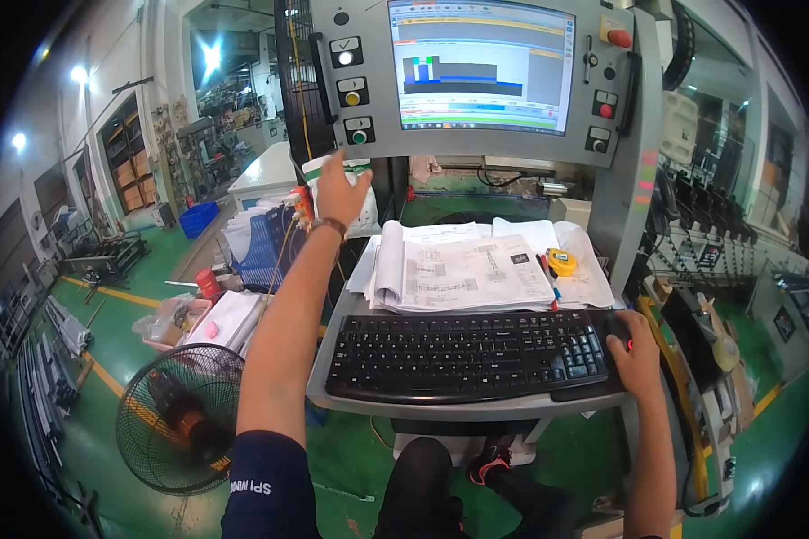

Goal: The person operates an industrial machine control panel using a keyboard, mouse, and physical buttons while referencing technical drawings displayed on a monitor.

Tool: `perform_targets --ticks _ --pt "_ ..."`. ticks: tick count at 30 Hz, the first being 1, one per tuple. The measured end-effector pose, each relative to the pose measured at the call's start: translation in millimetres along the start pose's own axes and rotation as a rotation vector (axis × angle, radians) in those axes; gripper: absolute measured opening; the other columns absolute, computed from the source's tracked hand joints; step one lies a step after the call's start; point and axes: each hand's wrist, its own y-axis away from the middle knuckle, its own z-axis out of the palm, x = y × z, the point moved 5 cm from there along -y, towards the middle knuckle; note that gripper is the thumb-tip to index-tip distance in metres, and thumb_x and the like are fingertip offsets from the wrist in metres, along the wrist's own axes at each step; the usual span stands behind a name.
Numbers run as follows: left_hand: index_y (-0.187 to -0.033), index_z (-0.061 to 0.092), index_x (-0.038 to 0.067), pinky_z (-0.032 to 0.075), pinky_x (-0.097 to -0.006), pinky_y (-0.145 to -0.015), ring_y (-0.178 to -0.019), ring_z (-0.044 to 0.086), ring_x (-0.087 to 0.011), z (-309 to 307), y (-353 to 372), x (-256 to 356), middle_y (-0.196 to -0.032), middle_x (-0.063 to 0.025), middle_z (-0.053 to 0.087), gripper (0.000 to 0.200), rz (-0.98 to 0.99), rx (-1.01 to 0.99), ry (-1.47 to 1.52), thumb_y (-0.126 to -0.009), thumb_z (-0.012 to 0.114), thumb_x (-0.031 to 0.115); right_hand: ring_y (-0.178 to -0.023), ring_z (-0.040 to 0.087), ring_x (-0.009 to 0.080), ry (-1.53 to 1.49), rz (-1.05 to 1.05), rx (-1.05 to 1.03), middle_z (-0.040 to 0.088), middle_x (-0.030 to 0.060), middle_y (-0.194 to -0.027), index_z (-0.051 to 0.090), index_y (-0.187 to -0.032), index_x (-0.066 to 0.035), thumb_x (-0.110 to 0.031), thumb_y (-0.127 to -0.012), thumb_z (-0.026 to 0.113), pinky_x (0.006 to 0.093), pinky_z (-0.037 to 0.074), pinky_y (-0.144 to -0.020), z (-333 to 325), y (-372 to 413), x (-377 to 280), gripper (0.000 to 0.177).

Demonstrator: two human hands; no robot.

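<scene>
My left hand (340, 193) is raised below the lower left corner of the grey control panel (476, 145), thumb and index finger apart, nothing held. Its index fingertip points up close under the green-lit button (360, 137). Around a black computer mouse (617, 327) with a red glow, my right hand (636, 356) curls at the right end of the shelf. Beside it lies a black keyboard (458, 353). On the panel's screen (463, 72), blue block shapes show in a software window.
Behind the keyboard lie printed drawings (476, 274), with a yellow tape measure (561, 262) and pens on their right. A black fan (178, 419) stands at lower left. A red emergency knob (618, 38) sits on the panel's upper right. A blue bin (199, 219) rests on the green floor.
</scene>
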Motion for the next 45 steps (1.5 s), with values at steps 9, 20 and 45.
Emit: perform_targets --ticks 9,20,45 --pt "-0.152 0.052 -0.004 0.052 -0.0433 -0.111 -0.129 0.066 -0.0363 -7 -127 9 -0.141 -0.023 0.066 0.088 -0.287 0.215 0.266 -0.085 0.089 0.04 -0.13 0.066 0.0427 0.025 0.026 -0.013 0.065 0.0191 -0.144 0.067 -0.135 -0.004 -0.015 -0.092 0.076 0.0462 0.053 -0.107 -3 0 -6 0.045" --pt "-0.125 0.058 0.006 0.056 -0.0331 -0.083 -0.097 0.07 -0.0174 26 -103 -27 -0.107 -0.009 0.071 0.05 -0.268 0.069 0.582 -0.087 0.09 0.013 -0.132 0.065 0.0433 0.04 0.062 -0.024 0.063 0.0196 -0.146 0.067 -0.135 -0.005 -0.015 -0.092 0.076 0.0471 0.053 -0.107 -3 -2 -8 0.045" --pt "-0.131 0.049 0.009 0.06 -0.0351 -0.097 -0.115 0.075 -0.0239 27 -98 -34 -0.129 -0.0178 0.071 0.055 -0.22 0.01 0.648 -0.09 0.084 -0.001 -0.129 0.064 0.0439 0.022 0.057 -0.001 0.063 0.0204 -0.148 0.067 -0.138 -0.004 -0.025 -0.092 0.08 0.0513 0.05 -0.108 -1 -1 0 0.052"
